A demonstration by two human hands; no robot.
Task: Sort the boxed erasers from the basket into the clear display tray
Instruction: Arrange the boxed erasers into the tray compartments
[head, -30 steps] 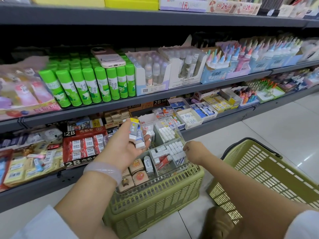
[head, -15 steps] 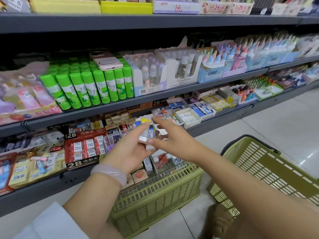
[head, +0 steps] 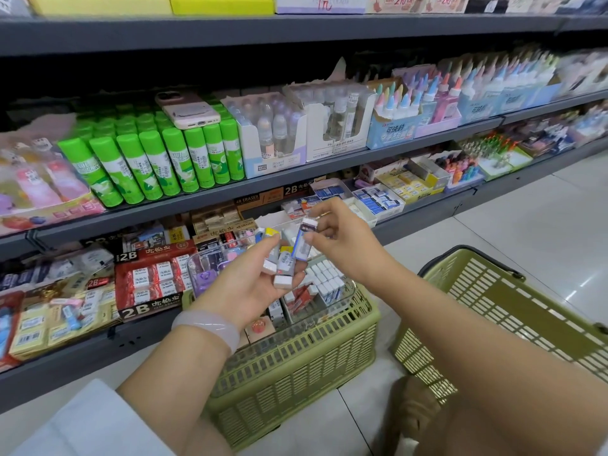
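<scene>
My left hand (head: 250,284) holds a small bunch of boxed erasers (head: 279,261) with white ends and yellow-blue sleeves, raised above the green basket (head: 296,366). My right hand (head: 342,245) pinches one blue-sleeved boxed eraser (head: 304,240) between thumb and fingers, right beside the bunch. Below both hands the clear display tray (head: 348,296) rests on the basket, its compartments filled with rows of white-ended erasers. More boxed items lie in the basket under the tray.
A second green basket (head: 513,317) lies tipped on the floor at the right. Grey shelves (head: 197,205) ahead carry green glue sticks (head: 148,166), 2B eraser boxes (head: 151,278) and a pink phone (head: 187,110). White tiled floor (head: 526,225) stretches right.
My right hand rose from the tray to the left hand's bunch and now pinches one blue eraser out of it. The left hand stayed raised over the basket.
</scene>
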